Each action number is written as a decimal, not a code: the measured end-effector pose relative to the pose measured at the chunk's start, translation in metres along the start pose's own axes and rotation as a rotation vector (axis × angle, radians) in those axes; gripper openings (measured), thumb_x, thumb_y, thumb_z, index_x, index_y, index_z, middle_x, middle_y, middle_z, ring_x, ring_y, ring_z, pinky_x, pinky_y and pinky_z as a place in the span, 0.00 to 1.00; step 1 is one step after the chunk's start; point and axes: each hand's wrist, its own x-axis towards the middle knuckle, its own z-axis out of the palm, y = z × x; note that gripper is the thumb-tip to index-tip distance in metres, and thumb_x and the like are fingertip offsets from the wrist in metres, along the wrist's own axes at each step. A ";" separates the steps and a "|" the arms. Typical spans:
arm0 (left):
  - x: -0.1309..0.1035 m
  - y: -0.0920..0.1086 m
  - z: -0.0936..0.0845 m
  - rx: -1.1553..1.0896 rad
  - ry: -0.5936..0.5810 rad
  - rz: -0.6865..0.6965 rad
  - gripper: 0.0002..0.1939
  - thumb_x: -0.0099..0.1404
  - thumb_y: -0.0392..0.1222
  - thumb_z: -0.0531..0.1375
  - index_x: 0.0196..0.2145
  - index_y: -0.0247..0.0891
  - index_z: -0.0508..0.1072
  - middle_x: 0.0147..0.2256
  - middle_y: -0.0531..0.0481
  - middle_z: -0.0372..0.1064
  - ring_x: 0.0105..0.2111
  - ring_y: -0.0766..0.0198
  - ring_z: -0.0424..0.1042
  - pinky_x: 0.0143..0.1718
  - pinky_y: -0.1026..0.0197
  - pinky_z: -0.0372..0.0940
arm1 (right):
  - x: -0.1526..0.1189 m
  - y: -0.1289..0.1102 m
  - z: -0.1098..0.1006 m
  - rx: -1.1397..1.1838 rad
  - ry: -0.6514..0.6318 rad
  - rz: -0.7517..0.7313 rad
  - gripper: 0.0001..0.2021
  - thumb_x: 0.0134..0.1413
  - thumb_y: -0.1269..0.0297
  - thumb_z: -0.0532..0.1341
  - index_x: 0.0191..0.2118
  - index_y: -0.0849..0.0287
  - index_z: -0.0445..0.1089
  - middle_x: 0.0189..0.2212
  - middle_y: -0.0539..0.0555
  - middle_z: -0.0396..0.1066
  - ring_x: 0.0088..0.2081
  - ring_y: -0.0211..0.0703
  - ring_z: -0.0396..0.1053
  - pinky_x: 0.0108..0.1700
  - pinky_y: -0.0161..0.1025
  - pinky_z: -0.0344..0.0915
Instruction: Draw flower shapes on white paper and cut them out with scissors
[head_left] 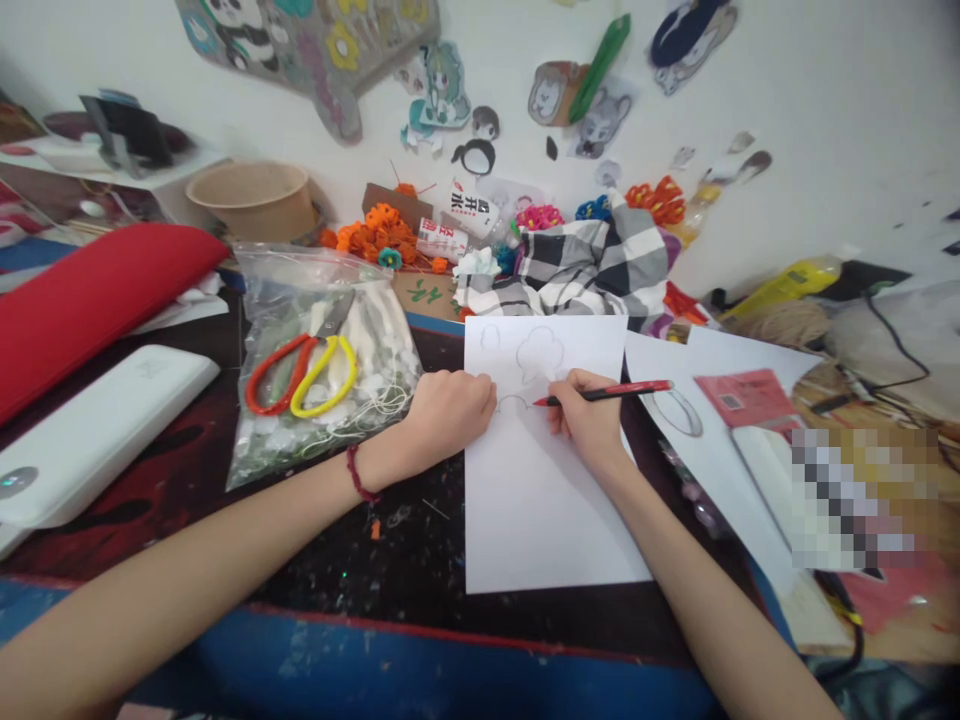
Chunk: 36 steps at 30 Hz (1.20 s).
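Observation:
A white sheet of paper (555, 510) lies on the dark mat, with faint grey outlines near its top, among them a cloud-like shape. My right hand (589, 420) is closed around a black pencil (607, 393) with red ends, its tip at a curved line on the sheet. Curled into a fist, my left hand (454, 410) rests at the sheet's left edge; nothing shows between its fingers, and its underside is hidden. A dark red bracelet (360, 475) circles the left wrist. Scissors (304, 375) with red and yellow handles lie on a clear plastic bag (255, 450) left of this hand.
A white power bank (112, 430) and a red padded object (97, 300) lie at left. Behind the paper are checked cloth (592, 265), orange pipe-cleaner flowers (379, 235) and a round tan container (251, 200). More paper (720, 470) and red packets (750, 395) lie at right.

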 end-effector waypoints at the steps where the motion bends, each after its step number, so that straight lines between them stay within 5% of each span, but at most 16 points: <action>1: 0.000 0.000 0.000 0.001 -0.002 0.001 0.24 0.71 0.44 0.45 0.32 0.35 0.78 0.29 0.39 0.77 0.27 0.50 0.76 0.26 0.56 0.60 | 0.001 0.001 -0.001 0.000 -0.002 -0.002 0.13 0.46 0.72 0.59 0.16 0.56 0.57 0.10 0.44 0.64 0.09 0.31 0.57 0.12 0.30 0.49; 15: -0.001 0.001 0.000 0.022 -0.021 0.022 0.23 0.72 0.45 0.45 0.33 0.35 0.77 0.29 0.40 0.78 0.26 0.54 0.75 0.25 0.58 0.57 | 0.002 0.003 -0.002 -0.034 -0.108 0.019 0.13 0.46 0.71 0.60 0.17 0.56 0.58 0.10 0.44 0.65 0.10 0.31 0.57 0.12 0.29 0.48; 36: -0.001 0.001 -0.001 0.031 -0.022 0.034 0.23 0.72 0.44 0.44 0.33 0.35 0.77 0.29 0.40 0.78 0.26 0.53 0.75 0.24 0.58 0.55 | 0.000 0.002 0.002 -0.061 -0.013 0.017 0.13 0.44 0.73 0.58 0.15 0.56 0.57 0.09 0.44 0.62 0.09 0.32 0.57 0.11 0.28 0.50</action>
